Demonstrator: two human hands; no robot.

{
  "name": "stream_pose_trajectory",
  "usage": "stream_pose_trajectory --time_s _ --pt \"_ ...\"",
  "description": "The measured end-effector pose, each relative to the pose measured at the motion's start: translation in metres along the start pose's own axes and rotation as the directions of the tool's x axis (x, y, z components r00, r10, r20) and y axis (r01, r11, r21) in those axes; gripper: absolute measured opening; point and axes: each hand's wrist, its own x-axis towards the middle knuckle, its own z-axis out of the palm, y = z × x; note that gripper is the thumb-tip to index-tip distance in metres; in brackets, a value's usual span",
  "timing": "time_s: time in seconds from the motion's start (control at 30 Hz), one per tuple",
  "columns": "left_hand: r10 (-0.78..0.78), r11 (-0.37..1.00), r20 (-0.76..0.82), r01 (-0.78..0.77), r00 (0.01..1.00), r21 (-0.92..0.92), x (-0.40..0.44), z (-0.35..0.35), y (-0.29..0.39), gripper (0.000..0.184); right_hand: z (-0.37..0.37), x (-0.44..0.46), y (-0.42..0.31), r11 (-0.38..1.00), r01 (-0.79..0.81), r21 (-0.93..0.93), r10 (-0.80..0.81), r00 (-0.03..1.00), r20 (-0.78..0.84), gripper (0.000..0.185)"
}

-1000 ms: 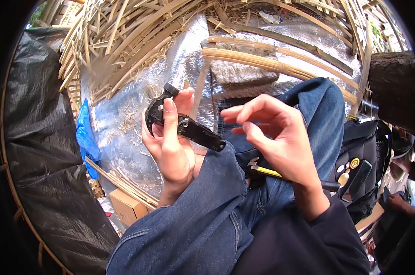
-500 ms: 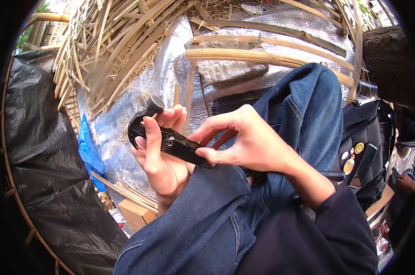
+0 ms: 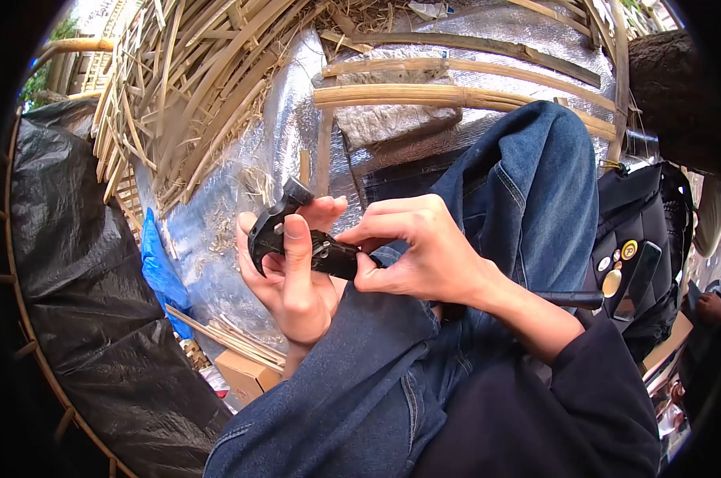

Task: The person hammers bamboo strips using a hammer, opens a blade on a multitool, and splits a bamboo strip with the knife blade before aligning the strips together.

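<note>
A black folding multi-tool (image 3: 334,258) with a hammer-like head is held over my raised knee, its head end at the upper left. My left hand (image 3: 301,287) supports it from below, with the thumb pressed across its middle. At the lower right end, my right hand (image 3: 424,251) pinches the handle between thumb and fingers. Small metal parts show near the tool's joint. A dark rod-like handle (image 3: 572,299) sticks out past my right forearm; the rest of it is hidden.
Bamboo strips (image 3: 193,88) are heaped at the upper left. A stone block (image 3: 392,119) lies under split bamboo on silver sheeting. At the right is a black backpack (image 3: 635,239) with badges; at the lower left, a cardboard box (image 3: 245,374). Another person's hand (image 3: 715,309) shows at the far right.
My right hand has come in from the right and closed on the tool's handle end. The tool's head has tilted in my left hand. The view has shifted slightly.
</note>
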Motion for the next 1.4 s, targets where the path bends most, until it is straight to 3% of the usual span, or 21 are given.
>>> stream_pose_trajectory --time_s 0.2,0.27,0.33,0.5,0.6,0.67,0.73,0.8,0.87,0.93,0.97,1.1,1.2,1.23,1.4 --pt "0.032 0.999 -0.046 -0.031 0.998 0.033 -0.002 0.008 -0.004 0.022 -0.006 -0.004 0.0 0.997 -0.01 -0.071 0.009 1.0 -0.026 0.022" --pt "0.06 0.992 -0.069 -0.052 0.996 0.119 -0.002 0.009 -0.005 0.023 -0.006 -0.006 0.0 0.996 -0.017 -0.086 0.014 0.999 -0.041 0.021" --pt "0.063 0.992 -0.061 -0.056 0.996 0.113 -0.002 0.007 -0.005 0.023 -0.004 -0.009 -0.003 0.988 -0.153 0.035 0.156 0.983 -0.092 0.02" --pt "0.062 0.998 -0.017 -0.061 0.998 0.036 -0.002 0.005 -0.007 0.024 -0.012 -0.013 -0.011 0.948 -0.311 0.076 0.317 0.944 -0.089 0.019" --pt "0.041 0.998 -0.088 -0.037 0.995 0.052 0.0 0.006 -0.01 0.025 -0.019 -0.011 -0.017 0.9 -0.421 0.116 0.431 0.899 -0.078 0.019" --pt "0.0 1.0 -0.198 0.006 0.98 0.028 0.004 0.003 -0.013 0.027 -0.02 -0.012 -0.015 0.82 -0.508 0.262 0.545 0.833 -0.092 0.019" --pt "-0.032 0.999 -0.153 0.027 0.988 -0.039 0.006 -0.011 -0.014 0.029 -0.025 -0.013 -0.006 0.772 -0.479 0.418 0.567 0.816 -0.113 0.01" --pt "-0.15 0.959 -0.281 0.07 0.948 -0.275 0.01 -0.021 -0.018 0.028 -0.03 -0.014 -0.001 0.729 -0.492 0.476 0.619 0.772 -0.149 0.009" --pt "-0.185 0.946 -0.283 0.093 0.941 -0.309 0.012 -0.021 -0.015 0.028 -0.022 -0.021 -0.002 0.718 -0.48 0.505 0.612 0.78 -0.129 0.007" --pt "-0.269 0.908 -0.229 0.167 0.936 -0.385 0.014 -0.023 -0.009 0.028 -0.007 -0.029 0.002 0.676 -0.4 0.619 0.645 0.727 -0.236 0.008" --pt "-0.283 0.844 -0.211 0.138 0.936 -0.518 0.018 -0.028 -0.01 0.024 -0.002 -0.031 0.003 0.629 -0.351 0.694 0.66 0.713 -0.237 0.009" --pt "-0.254 0.8 -0.239 0.065 0.937 -0.596 0.027 -0.042 -0.016 0.018 0.018 -0.036 -0.004 0.547 -0.36 0.756 0.745 0.621 -0.243 0.008" --pt "-0.145 0.802 -0.217 -0.014 0.965 -0.598 0.034 -0.048 -0.014 0.016 0.028 -0.041 0.001 0.457 -0.244 0.855 0.748 0.626 -0.221 0.007" --pt "-0.12 0.832 -0.286 -0.061 0.951 -0.551 0.037 -0.04 -0.008 0.018 0.031 -0.041 -0.001 0.442 -0.21 0.872 0.739 0.636 -0.222 0.005" --pt "-0.047 0.835 -0.317 -0.137 0.947 -0.533 0.05 -0.056 -0.002 0.019 0.05 -0.041 -0.02 0.369 -0.198 0.908 0.771 0.61 -0.181 0.011"
